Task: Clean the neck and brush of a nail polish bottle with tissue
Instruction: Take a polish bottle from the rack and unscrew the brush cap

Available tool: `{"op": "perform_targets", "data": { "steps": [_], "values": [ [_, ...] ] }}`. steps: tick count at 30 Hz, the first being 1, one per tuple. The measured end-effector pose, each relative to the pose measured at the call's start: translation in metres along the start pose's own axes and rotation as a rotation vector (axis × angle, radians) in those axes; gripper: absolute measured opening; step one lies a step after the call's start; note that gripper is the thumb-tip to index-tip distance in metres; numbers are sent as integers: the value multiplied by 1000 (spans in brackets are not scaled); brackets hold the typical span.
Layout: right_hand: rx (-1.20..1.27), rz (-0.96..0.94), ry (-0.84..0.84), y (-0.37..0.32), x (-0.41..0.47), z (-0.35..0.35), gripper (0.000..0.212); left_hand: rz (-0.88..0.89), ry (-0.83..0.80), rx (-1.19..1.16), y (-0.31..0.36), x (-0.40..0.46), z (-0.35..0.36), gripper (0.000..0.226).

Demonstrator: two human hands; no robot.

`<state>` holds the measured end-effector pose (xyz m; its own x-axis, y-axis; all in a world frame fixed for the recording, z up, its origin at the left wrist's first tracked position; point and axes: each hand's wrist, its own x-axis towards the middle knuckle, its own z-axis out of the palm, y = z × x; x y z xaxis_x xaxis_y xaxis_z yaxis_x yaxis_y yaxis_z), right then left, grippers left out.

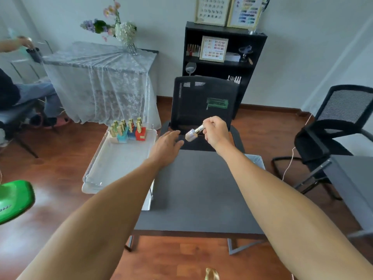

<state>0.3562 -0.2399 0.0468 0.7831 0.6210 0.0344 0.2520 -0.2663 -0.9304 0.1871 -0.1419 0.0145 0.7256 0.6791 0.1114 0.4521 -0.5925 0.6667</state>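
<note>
My right hand (215, 131) grips the gold cap of a pale lilac nail polish bottle (190, 136), which hangs tilted in the air over the far edge of the grey table (197, 190). Just left of the bottle, my left hand (167, 147) is held flat with its fingers spread, palm down, holding nothing. Its fingertips are close to the bottle without touching it. No tissue shows in either hand.
A white tray (113, 168) at the table's left side carries several gold-capped polish bottles (129, 130) at its far end. A black mesh chair (203, 110) stands behind the table, and another chair (331, 134) is at the right. A person sits at far left.
</note>
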Motion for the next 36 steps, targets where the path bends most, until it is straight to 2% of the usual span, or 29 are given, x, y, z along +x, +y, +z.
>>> {"op": "perform_targets", "data": {
  "steps": [6,12,17,20,24,27,29,33,36],
  "values": [
    [96,21,0,18,10,-45,14,-19,-83,-147,47,17,39,62],
    [107,44,-28,27,13,-68,20,-2,-154,-231,67,29,61,35],
    [139,112,-51,34,17,-75,24,-1,-140,-207,68,32,67,29],
    [148,85,-70,38,23,-76,23,15,-127,-164,68,32,65,25],
    [16,-75,-207,38,30,-80,7,15,-126,-145,66,33,56,23],
    [-87,-97,-347,35,34,-89,16,16,-123,-120,62,33,51,25],
    [-135,-30,-391,29,35,-91,19,19,-123,-115,61,34,49,25],
    [-198,60,-235,25,37,-80,43,29,-121,-123,63,35,47,25],
    [-144,39,-204,28,41,-74,32,27,-124,-124,60,35,44,22]
  ]
}}
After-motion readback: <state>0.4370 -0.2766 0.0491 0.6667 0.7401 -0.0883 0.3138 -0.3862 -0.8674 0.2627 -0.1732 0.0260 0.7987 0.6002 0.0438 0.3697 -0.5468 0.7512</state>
